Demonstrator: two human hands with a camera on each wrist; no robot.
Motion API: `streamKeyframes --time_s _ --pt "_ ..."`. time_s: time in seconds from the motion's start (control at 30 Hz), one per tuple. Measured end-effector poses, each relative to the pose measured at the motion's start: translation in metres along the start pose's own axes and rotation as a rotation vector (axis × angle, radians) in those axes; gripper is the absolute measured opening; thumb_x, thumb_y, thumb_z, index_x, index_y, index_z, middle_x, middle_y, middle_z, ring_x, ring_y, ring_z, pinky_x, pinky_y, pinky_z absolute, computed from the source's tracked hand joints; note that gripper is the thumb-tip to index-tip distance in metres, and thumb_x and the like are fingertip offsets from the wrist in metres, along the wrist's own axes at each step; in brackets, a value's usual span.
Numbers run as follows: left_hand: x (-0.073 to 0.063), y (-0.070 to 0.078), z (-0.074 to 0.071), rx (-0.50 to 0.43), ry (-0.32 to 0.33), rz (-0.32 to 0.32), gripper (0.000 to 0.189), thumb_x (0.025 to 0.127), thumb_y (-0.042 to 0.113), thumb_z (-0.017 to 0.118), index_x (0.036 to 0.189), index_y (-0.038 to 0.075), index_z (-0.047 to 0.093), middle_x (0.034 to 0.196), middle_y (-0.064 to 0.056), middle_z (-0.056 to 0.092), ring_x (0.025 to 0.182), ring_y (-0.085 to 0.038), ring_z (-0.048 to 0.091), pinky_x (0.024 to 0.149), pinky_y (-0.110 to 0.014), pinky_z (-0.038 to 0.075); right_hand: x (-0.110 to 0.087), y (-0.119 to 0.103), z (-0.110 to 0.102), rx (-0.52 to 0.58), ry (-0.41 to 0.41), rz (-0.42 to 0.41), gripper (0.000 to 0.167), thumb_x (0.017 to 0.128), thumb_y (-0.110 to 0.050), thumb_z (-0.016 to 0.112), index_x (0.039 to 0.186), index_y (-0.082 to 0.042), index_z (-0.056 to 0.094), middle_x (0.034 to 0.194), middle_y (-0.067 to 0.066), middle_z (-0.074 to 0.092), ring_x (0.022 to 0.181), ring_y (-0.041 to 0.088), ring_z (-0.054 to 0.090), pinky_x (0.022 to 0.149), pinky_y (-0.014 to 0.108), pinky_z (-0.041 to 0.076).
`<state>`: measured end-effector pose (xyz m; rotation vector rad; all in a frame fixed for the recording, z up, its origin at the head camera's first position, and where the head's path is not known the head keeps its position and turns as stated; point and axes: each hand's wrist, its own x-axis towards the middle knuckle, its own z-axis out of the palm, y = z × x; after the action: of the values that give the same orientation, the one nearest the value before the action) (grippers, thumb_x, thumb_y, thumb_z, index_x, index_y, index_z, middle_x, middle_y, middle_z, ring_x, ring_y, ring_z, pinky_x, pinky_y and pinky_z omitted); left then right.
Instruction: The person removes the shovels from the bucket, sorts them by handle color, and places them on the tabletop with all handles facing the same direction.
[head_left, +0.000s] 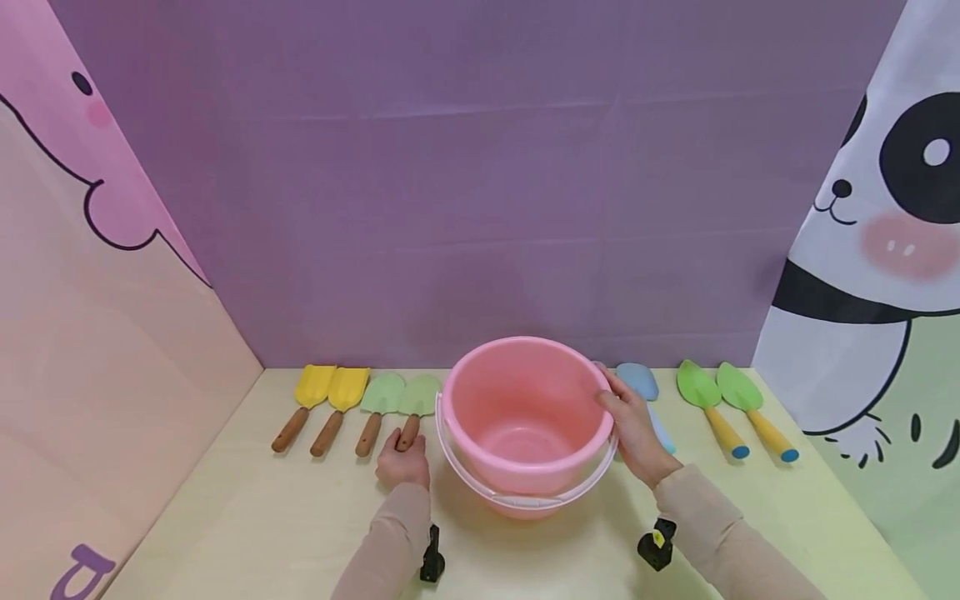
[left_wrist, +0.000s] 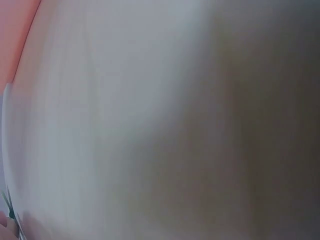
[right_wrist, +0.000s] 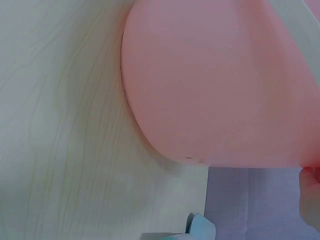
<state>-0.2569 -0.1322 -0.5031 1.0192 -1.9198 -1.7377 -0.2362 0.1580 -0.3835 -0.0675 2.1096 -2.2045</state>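
My left hand (head_left: 403, 464) grips the lower end of the wooden handle of a pale green hand shovel (head_left: 419, 395), whose blade lies toward the back wall. Just left of it lies a matching pale green shovel (head_left: 384, 393). A pink bucket (head_left: 525, 383) stands in the middle of the table with its mouth tilted toward me and nothing inside. Its pale handle (head_left: 527, 502) hangs down at the front. My right hand (head_left: 636, 425) holds the bucket's right rim, thumb at the lip. Pink bucket wall (right_wrist: 215, 85) fills much of the right wrist view.
Two yellow shovels (head_left: 332, 387) with wooden handles lie at the left. A blue shovel (head_left: 637, 381) is partly hidden behind the right hand. Two green trowels (head_left: 718, 385) with yellow handles lie at the right. A purple wall (head_left: 480, 183) closes off the table's back edge.
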Motion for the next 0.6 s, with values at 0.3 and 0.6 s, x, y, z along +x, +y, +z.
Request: streamKeyframes --time_s 0.3,0.6 --pt "0.0 0.002 -0.0017 -0.107 -0.008 -0.001 0.051 0.078 0.01 0.069 0.127 0.006 0.055 0.126 -0.017 0.055 0.113 -0.029 0.053 0.097 -0.04 0.043 -0.0013 -0.0016 0.0009 0.003 0.004 -0.001 0.054 0.094 -0.014 0.039 0.146 -0.014 0.025 0.15 0.0 0.025 0.12 0.012 0.044 0.087 0.016 0.046" --pt "0.0004 -0.0014 -0.004 -0.22 -0.046 -0.053 0.054 0.079 0.007 0.068 0.131 0.006 0.051 0.128 -0.016 0.053 0.111 -0.027 0.054 0.091 -0.036 0.047 -0.0019 -0.0015 0.0007 0.0 -0.013 -0.001 0.053 0.095 -0.016 0.039 0.146 -0.014 0.024 0.149 0.002 0.026 0.118 0.014 0.047 0.089 0.022 0.047"
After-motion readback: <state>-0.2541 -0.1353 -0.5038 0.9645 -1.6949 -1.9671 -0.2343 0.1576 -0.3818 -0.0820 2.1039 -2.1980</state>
